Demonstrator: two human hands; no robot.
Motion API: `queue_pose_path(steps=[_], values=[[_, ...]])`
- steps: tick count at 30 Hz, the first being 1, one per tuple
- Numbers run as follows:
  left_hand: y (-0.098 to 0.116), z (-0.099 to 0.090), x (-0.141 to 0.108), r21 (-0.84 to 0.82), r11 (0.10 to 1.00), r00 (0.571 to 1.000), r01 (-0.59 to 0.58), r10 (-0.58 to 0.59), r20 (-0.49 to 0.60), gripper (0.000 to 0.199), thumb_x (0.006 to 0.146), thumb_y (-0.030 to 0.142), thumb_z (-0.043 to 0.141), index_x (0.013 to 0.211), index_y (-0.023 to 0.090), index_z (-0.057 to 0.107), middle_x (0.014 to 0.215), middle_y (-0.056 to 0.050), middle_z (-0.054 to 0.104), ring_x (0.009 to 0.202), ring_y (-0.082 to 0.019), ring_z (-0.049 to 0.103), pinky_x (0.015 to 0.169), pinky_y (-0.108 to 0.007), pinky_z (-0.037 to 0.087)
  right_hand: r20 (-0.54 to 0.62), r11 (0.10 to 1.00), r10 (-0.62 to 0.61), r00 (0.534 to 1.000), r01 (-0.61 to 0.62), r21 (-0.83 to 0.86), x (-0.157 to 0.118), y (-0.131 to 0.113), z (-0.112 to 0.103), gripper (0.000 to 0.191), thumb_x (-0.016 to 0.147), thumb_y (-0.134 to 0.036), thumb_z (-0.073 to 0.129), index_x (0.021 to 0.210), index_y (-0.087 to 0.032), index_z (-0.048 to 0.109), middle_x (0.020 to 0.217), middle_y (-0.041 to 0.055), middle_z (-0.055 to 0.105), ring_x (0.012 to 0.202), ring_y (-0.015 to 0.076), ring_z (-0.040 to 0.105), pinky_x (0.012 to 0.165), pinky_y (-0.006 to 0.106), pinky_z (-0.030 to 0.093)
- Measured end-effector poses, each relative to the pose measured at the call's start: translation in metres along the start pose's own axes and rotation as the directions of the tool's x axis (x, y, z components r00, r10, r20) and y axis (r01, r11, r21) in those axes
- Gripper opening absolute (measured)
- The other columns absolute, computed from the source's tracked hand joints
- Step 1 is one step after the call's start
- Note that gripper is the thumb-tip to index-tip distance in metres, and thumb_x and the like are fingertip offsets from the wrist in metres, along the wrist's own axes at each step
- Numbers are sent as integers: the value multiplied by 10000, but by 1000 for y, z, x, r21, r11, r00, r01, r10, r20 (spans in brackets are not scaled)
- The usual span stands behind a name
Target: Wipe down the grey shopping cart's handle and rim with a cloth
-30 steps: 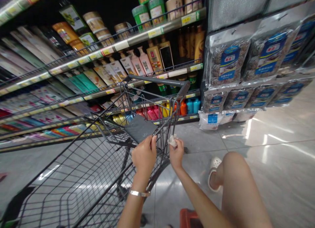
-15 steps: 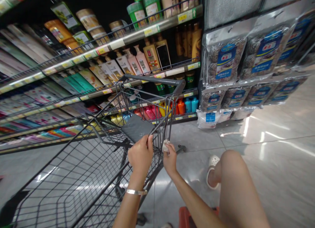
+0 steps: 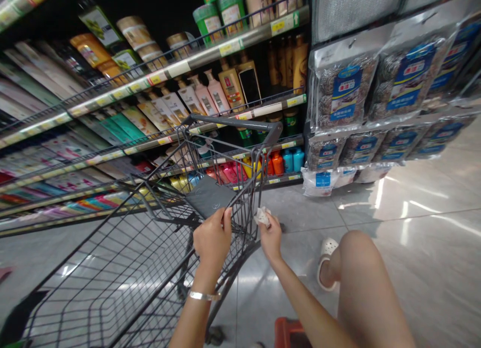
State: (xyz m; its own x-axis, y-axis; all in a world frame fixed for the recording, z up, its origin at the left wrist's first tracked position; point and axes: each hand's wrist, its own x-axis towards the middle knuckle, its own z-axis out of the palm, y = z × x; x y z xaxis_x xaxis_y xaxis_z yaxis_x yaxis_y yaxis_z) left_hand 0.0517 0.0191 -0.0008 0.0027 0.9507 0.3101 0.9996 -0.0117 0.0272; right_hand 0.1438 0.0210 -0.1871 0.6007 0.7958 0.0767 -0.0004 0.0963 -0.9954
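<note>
A grey wire shopping cart stands at an angle before me. Closed in a fist, my left hand grips the cart's upper side rail near the grey plastic seat flap. A crumpled whitish tissue is pinched between the thumb and fingers of my right hand. That hand is just to the right of the cart's rear frame and appears apart from it. The cart's push handle lies beyond both hands, in front of the shelves.
Shelves hold pump bottles, jars and coloured bottles. Packs of steel scourers hang at the right. A red plastic object is beneath my right arm. My bent leg and white clog are over grey tiled floor.
My right hand has moved right, away from the cart frame, with the tissue in it. My left hand stays on the rail.
</note>
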Motion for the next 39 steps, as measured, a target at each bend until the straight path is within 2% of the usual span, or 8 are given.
queue_pose_path(steps=[5,14,18,23,27,32,35,39], values=[[2,0,0,17,1000,1000,5,-5,-3,396,928,433,360,862,209,680,654,-51,679,555,-140,573,521,-270,211,-1,995,-98,995,98,33,-14,-4,27,416,759,-95,446,1090,-183,682,1056,101,598,1062,208,553,990,386,422],[2,3,2,-3,999,999,48,-48,-13,382,922,442,381,883,223,691,658,-48,682,569,-150,579,528,-269,209,28,989,21,999,-25,148,-27,7,35,285,744,-157,491,942,-164,696,1027,113,614,1018,221,586,938,388,461],[2,0,5,-42,995,995,95,-95,9,362,914,438,407,887,227,701,696,-45,701,575,-151,580,539,-266,227,126,983,96,987,-113,142,-25,13,29,289,650,-123,503,848,-174,708,983,95,649,963,212,612,900,369,475],[3,-3,11,-86,980,982,177,-170,86,361,903,475,416,933,264,707,735,-39,723,617,-181,598,557,-264,237,269,978,176,947,-200,61,-21,22,8,223,564,-120,539,690,-163,719,737,59,683,721,211,634,718,329,508],[4,-3,16,-87,974,975,208,-200,96,383,901,492,405,938,262,710,767,-48,730,653,-193,612,564,-271,239,185,982,170,968,-182,48,-7,4,2,293,641,-177,555,877,-167,728,878,62,698,831,212,623,784,319,490],[5,-2,20,-67,972,971,227,-219,100,380,901,494,406,912,267,711,773,-41,732,660,-196,618,570,-279,239,180,986,72,981,-98,138,1,-31,24,363,745,-275,591,1076,-161,688,996,81,635,892,195,605,815,309,488],[5,0,21,-49,976,974,210,-205,92,382,908,489,396,918,265,704,777,-41,734,655,-200,620,571,-281,234,166,987,51,985,-75,140,-6,-32,36,332,818,-305,539,1070,-156,693,1014,98,613,959,210,591,893,349,464],[5,1,22,-30,981,978,193,-190,88,386,913,485,389,894,256,699,767,-48,730,633,-191,611,567,-277,221,127,992,31,991,-46,121,-18,-17,42,303,831,-287,541,1068,-173,693,1042,94,605,1008,212,574,932,363,445]])
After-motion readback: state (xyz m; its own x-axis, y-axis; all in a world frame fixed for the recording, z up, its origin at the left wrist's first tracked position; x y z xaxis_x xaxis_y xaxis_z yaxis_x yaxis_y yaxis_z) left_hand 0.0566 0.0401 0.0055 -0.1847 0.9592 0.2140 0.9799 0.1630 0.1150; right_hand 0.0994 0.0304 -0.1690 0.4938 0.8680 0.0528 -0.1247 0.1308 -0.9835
